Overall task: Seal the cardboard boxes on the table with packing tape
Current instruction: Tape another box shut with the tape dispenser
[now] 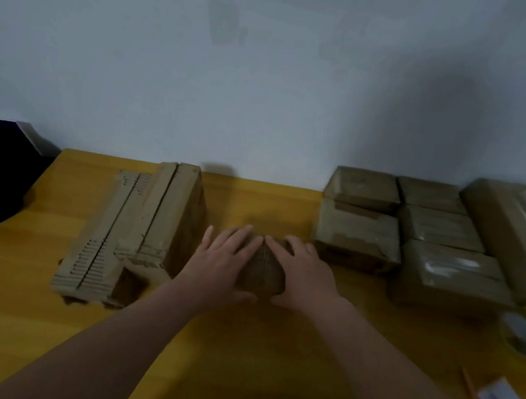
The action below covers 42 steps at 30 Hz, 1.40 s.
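Fingers (234, 238) of left hand (222, 260) and right hand (306, 270) lie straight, spread over one small box (263, 271). Six taped boxes (357, 236) sit right, two flat cardboard stacks (155, 213) left, one tape roll (523, 334) near.

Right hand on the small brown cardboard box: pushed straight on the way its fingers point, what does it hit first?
Most likely the left hand: the right hand points away and leftward over the small brown cardboard box, fingertips nearly meeting. Depth is unclear.

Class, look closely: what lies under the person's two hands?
A small cardboard box on the yellow table. The left hand and right hand cover most of its top, hiding any tape.
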{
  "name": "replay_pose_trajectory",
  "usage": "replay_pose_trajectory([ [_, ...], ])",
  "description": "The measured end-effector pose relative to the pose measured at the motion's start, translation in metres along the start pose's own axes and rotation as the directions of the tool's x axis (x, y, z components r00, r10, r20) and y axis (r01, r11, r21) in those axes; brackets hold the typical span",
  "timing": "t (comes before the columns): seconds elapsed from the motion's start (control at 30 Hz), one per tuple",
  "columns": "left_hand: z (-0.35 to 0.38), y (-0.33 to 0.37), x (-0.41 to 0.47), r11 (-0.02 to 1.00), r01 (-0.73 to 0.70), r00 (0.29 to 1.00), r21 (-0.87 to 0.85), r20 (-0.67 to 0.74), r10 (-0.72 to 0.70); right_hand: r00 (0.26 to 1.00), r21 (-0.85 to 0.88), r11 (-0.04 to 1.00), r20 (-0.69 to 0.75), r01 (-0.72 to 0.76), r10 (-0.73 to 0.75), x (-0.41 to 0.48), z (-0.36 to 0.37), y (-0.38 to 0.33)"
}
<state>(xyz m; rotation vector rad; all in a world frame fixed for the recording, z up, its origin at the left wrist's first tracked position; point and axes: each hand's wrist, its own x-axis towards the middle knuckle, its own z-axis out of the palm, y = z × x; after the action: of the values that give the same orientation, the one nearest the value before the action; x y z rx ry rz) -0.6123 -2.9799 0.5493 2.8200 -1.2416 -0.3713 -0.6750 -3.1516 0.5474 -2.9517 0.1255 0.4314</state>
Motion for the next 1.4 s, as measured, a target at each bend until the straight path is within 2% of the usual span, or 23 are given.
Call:
replay_pose_trajectory([
  [0.13,0.022,0.032,-0.026,0.998,0.017,0.998,-0.054,0.069,-0.013,0.999,0.018,0.999,0.029,0.044,-0.044,-0.057,0.015,0.009],
  [0.3,0.043,0.073,-0.058,0.995,0.025,1.000,-0.097,0.006,-0.024,0.993,0.195,0.981,0.115,-0.014,-0.008,-0.121,0.025,0.025],
  [0.43,0.057,0.099,-0.081,0.990,0.087,0.995,-0.109,-0.033,-0.091,0.986,0.298,0.940,0.042,-0.167,0.162,-0.170,0.033,0.046],
  [0.6,0.068,0.126,-0.102,0.989,0.100,0.994,-0.110,-0.035,-0.104,0.886,0.238,0.869,-0.058,-0.434,0.459,-0.213,0.055,0.073],
  [0.73,0.071,0.145,-0.117,0.992,0.087,0.996,-0.094,-0.029,-0.090,0.833,0.172,0.819,0.023,-0.547,0.552,-0.226,0.075,0.086],
  [0.83,0.070,0.156,-0.127,0.993,0.088,0.996,-0.082,0.007,-0.087,0.821,0.132,0.811,0.065,-0.570,0.567,-0.231,0.088,0.093],
  [1.03,0.069,0.164,-0.138,0.995,0.094,0.994,-0.023,0.060,-0.093,0.857,0.293,0.822,-0.020,-0.487,0.515,-0.233,0.096,0.105],
  [1.13,0.073,0.164,-0.140,0.991,0.107,0.992,-0.075,0.078,-0.101,0.836,0.442,0.781,-0.112,-0.442,0.537,-0.233,0.089,0.106],
  [1.23,0.077,0.162,-0.143,0.972,0.093,0.996,-0.215,0.024,-0.090,0.806,0.594,0.737,-0.235,-0.323,0.543,-0.230,0.073,0.104],
  [1.33,0.083,0.160,-0.144,0.893,0.096,0.986,-0.440,-0.081,-0.146,0.774,0.730,0.665,-0.325,-0.160,0.543,-0.228,0.050,0.098],
  [1.4,0.084,0.161,-0.142,0.836,0.089,0.976,-0.542,-0.121,-0.182,0.785,0.807,0.589,-0.341,-0.038,0.518,-0.231,0.032,0.091],
])
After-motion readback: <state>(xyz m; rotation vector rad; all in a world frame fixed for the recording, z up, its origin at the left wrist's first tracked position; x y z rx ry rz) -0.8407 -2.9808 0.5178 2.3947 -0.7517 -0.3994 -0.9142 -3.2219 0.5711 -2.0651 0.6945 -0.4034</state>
